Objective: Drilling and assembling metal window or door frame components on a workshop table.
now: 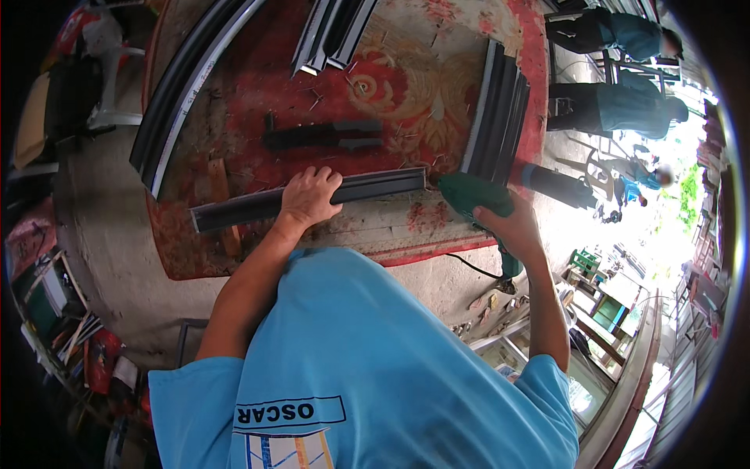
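A dark grey channel-shaped profile (pixel 383 185) lies crosswise near the close edge of a table covered with a worn red patterned carpet (pixel 422 86). My left hand (pixel 310 195) is laid over its middle, fingers curled across the far edge and thumb on the near side. In my right hand (pixel 517 227) is a green power drill (pixel 473 193), held by its grip. The drill's front end points left at the profile's right end; whether the bit touches it is too small to tell. A black cord (pixel 473 266) runs below the drill.
Long dark profiles (pixel 195 86) lie at the left, more profiles (pixel 336 35) at the far side, and a stack (pixel 498 109) at the right. A wooden strip (pixel 217 181) sits under the profile's left part. People (pixel 633 109) stand beyond the right side. A white chair (pixel 117 86) is at the left.
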A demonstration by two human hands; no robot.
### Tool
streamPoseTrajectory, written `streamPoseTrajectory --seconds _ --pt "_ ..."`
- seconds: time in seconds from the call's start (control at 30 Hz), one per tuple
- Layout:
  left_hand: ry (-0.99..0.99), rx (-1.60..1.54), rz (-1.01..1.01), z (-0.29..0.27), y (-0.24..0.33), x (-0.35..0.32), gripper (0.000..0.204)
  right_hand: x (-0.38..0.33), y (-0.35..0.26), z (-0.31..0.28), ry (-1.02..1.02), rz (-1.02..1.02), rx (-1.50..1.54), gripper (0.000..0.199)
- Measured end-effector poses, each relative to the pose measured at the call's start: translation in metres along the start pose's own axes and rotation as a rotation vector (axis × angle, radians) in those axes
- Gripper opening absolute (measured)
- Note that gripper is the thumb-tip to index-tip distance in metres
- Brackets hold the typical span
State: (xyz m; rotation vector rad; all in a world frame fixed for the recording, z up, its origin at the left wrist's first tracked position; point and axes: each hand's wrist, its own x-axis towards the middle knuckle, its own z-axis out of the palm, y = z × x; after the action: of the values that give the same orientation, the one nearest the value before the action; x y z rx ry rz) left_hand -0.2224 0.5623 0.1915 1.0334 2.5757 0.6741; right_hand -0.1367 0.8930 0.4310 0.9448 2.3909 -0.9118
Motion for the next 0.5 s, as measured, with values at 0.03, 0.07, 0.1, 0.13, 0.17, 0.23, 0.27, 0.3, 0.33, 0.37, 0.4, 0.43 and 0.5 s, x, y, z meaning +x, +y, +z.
streamPoseTrajectory --seconds 0.03,0.07,0.1,0.13,0.17,0.23,0.27,0.3,0.33,0.37,0.4,0.43,0.5 --pt "-0.004 0.002 0.003 -0.0005 0.0001 0.0002 0.049 -0.0007 -0.0026 -0.0004 -0.003 0.022 -0.011 0.05" --pt "-0.005 0.002 0.003 -0.0011 0.0003 0.0001 0.049 -0.0015 -0.0048 -0.0007 -0.005 0.044 -0.022 0.049" --pt "-0.004 0.009 0.006 -0.0017 0.0005 -0.0001 0.049 -0.0022 -0.0063 -0.0005 -0.006 0.045 -0.022 0.049" --pt "-0.003 0.014 0.009 -0.0019 0.0009 -0.0001 0.049 -0.0029 -0.0076 -0.0006 -0.008 0.056 -0.01 0.05" --pt "-0.003 0.014 0.009 -0.0012 0.0006 -0.0001 0.049 -0.0035 -0.0086 -0.0007 -0.01 0.067 0.001 0.05" --pt "0.015 0.016 0.011 -0.0001 -0.0004 0.0001 0.049 -0.0039 -0.0106 -0.0009 -0.009 0.067 0.0 0.05" --pt "0.014 0.016 0.011 -0.0001 -0.0003 0.0 0.049 -0.004 -0.0109 -0.0009 -0.007 0.067 0.0 0.05" --pt "0.008 0.016 0.009 0.0 -0.0002 -0.0003 0.049 -0.0038 -0.0088 -0.0004 -0.007 0.067 0.0 0.05" --pt "0.003 0.017 0.008 -0.0001 -0.0002 -0.0001 0.049 -0.0032 -0.0053 0.0005 0.004 0.05 -0.015 0.051" --pt "0.003 0.016 0.008 0.0008 -0.0008 -0.0002 0.049 -0.0028 -0.0031 0.0012 0.015 0.033 -0.03 0.052" --pt "-0.01 0.016 0.01 0.0023 -0.002 -0.0004 0.05 -0.0028 -0.0028 0.0014 0.015 0.033 -0.031 0.052" --pt "-0.023 0.016 0.012 0.0023 -0.0026 -0.0007 0.052 -0.003 -0.0026 0.0019 0.016 0.003 -0.067 0.054" --pt "-0.014 0.013 0.011 0.003 -0.0031 -0.0007 0.051 -0.0027 -0.0018 0.0037 0.015 -0.025 -0.103 0.056"
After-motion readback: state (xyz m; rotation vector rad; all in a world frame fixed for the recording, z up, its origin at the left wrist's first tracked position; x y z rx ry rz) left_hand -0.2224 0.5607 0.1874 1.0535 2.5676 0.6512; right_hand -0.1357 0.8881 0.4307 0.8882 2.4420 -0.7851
